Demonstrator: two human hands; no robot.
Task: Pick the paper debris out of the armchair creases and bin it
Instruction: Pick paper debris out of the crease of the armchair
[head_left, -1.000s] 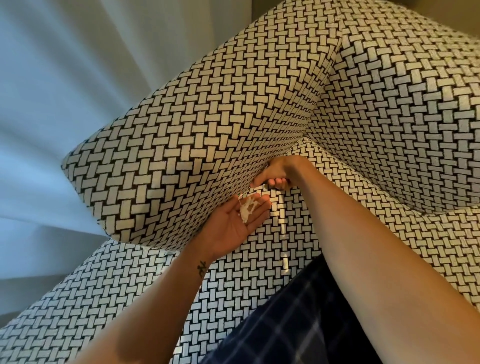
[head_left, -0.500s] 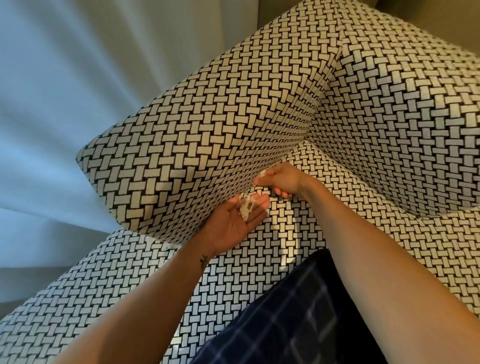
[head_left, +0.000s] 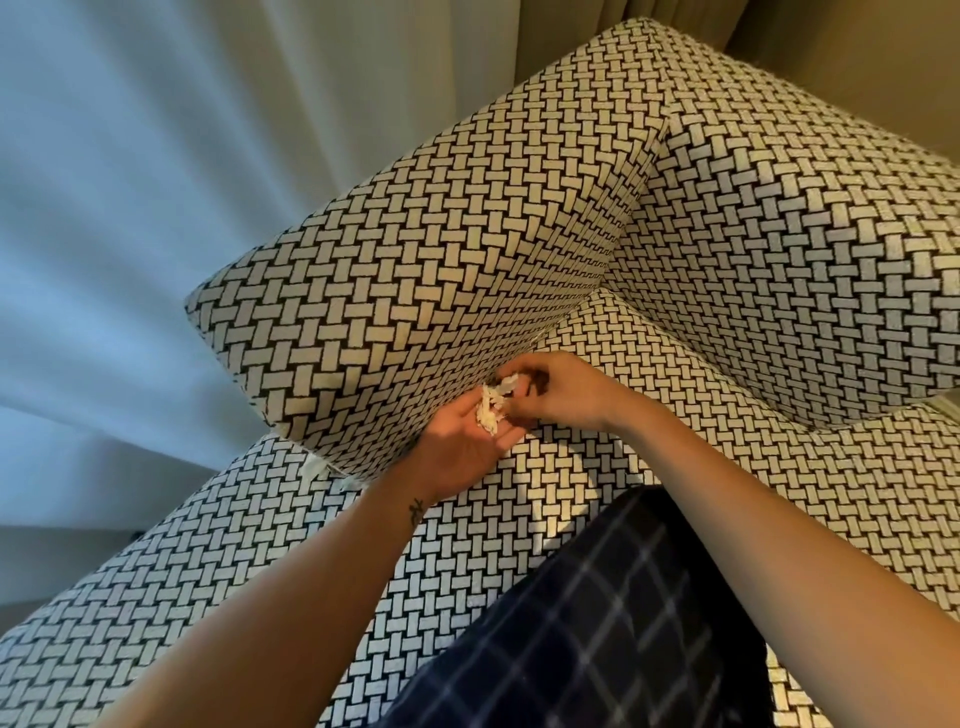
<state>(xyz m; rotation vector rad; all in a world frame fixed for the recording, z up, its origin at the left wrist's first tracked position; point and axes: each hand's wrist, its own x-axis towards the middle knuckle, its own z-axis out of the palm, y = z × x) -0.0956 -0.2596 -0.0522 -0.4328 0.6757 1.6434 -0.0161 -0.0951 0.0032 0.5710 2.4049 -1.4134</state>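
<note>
The right hand has come out of the crease between the armrest and the seat cushion, where its fingertips were tucked a second ago; it now sits over the left palm, fingers curled, thumb and fingertips pinching a white paper shred just above the pile. The left hand has stayed in place beside the armrest's inner face, palm up and loosely cupped, fingers relaxed rather than closed; a small heap of paper scraps lies on the fingers, as it did before. The two hands, apart half a second ago, now touch or nearly touch at the fingertips; which of these cannot be told. The view has swung since then, so more of the armrest's front corner shows; two pale bits of paper stick out of the seam under that corner. The backrest rises at right, a pale curtain hangs at left, and a dark checked trouser leg rests on the cushion; a small tattoo marks the left wrist.
</note>
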